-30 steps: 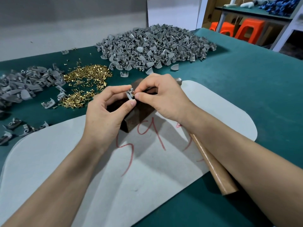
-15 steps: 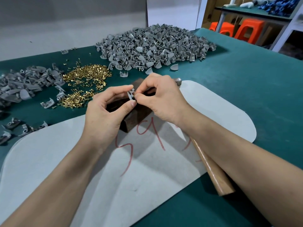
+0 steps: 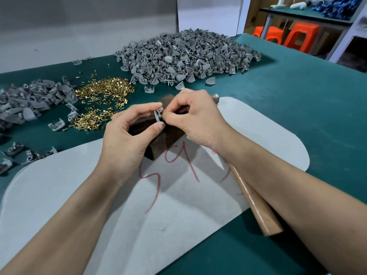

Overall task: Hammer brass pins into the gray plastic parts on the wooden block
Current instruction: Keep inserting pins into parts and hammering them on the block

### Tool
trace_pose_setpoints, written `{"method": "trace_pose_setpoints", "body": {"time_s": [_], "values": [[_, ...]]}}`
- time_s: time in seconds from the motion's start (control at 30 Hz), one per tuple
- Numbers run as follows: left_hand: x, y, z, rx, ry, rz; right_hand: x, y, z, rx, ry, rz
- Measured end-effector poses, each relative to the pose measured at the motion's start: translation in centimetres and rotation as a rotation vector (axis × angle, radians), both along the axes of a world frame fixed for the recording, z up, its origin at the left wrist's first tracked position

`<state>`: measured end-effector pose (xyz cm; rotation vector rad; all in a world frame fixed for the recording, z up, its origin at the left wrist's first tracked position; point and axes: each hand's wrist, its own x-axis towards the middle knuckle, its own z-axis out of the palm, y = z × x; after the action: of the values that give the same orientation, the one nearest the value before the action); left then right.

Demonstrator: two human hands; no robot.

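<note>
The left hand [image 3: 127,135] pinched a gray plastic part [image 3: 157,116] between thumb and forefinger, the other fingers curled beneath. The right hand [image 3: 198,120] met it from the other side, its fingertips closed on a small brass pin [image 3: 162,116] pressed against the part. Both hands were held just above the dark wooden block [image 3: 169,140]; whether the part touched the block could not be told.

The block lay on a pale sheet [image 3: 119,205] marked with red strokes, spread over the green bench [image 3: 297,108]. A hammer [image 3: 256,201] lay on the sheet beneath the right forearm, its wooden handle pointing toward the person and its metal head showing just past the right hand.

Beyond the left hand lay a loose heap of brass pins [image 3: 103,92], with a smaller pile of gray parts [image 3: 29,102] farther left. A large heap of gray parts [image 3: 184,56] sat at the far side of the bench. Orange stools [image 3: 297,34] stood past the bench's far right corner.
</note>
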<state>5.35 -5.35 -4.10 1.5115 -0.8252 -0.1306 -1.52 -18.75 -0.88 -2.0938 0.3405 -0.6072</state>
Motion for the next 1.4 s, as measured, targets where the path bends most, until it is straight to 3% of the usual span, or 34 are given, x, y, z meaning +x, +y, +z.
{"method": "trace_pose_setpoints", "body": {"time_s": [0.63, 1.4], "values": [[-0.34, -0.15, 0.12, -0.066, 0.085, 0.007, 0.26, -0.04, -0.24, 0.019, -0.007, 0.0], [-0.44, -0.15, 0.32, -0.036, 0.05, -0.001, 0.18, -0.14, -0.03, -0.014, -0.01, 0.014]]}}
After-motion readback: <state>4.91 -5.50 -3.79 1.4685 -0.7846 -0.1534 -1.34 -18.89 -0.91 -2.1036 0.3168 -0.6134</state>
